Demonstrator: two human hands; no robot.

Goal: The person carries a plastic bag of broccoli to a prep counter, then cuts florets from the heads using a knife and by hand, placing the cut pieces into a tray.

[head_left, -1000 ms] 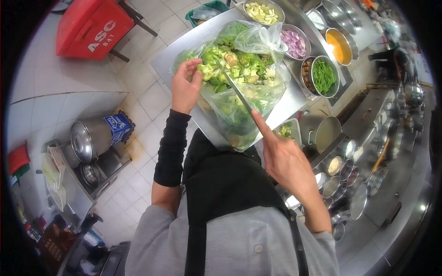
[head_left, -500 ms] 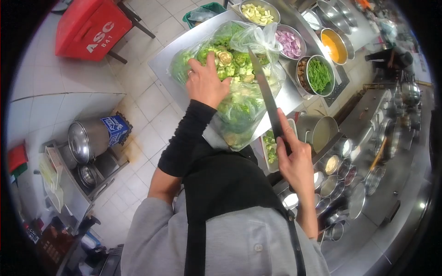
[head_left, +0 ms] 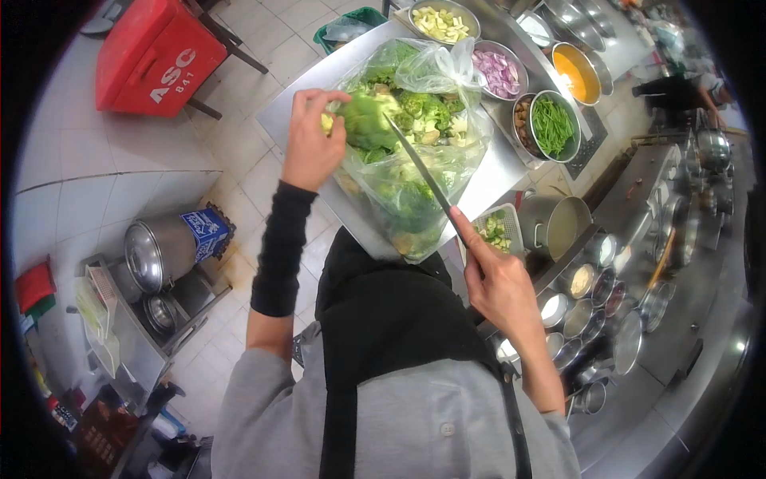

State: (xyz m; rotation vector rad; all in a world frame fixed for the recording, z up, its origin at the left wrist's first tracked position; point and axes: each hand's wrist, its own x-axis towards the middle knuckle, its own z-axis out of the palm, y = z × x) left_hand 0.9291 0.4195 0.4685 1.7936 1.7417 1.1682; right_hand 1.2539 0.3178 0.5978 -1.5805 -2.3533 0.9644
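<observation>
A clear plastic bag full of green broccoli pieces lies on the steel table. Over its left side my left hand holds a green broccoli piece, which is blurred. My right hand is closed round the handle of a long knife, its forefinger stretched along the back of the blade. The blade points up and left, its tip at the broccoli piece. Just right of the table, beyond the knife, stands a white basket with cut green pieces in it.
Bowls of pale cut vegetable, purple onion, orange liquid and green stalks stand at the upper right. A pot and several small bowls are on the right. A red bin stands upper left. Another person is far right.
My left hand has moved up and left from the bag and now holds a broccoli piece. The knife has swung left, its tip now at that piece.
</observation>
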